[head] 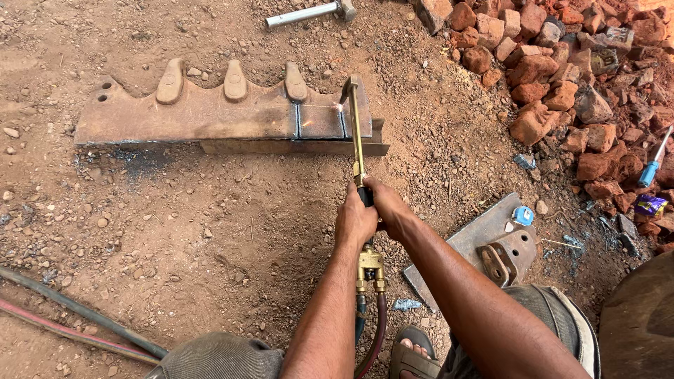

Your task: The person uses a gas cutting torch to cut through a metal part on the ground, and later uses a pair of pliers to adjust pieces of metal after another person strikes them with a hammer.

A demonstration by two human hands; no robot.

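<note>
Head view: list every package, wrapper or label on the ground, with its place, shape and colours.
Crumpled wrapper: far right, at the foot of the rubble pile; purple with yellow.
Small round blue-and-white item: on the grey metal plate, right of the hands; cannot tell what it is.
No signs or screens.

Left hand (354, 219) and right hand (388, 210) both grip the brass cutting torch (359, 151) at its handle. The torch tip touches the rusty toothed steel plate (210, 116) lying on the dirt, sparks at the contact point; two hoses (371, 330) trail from the torch base
</note>
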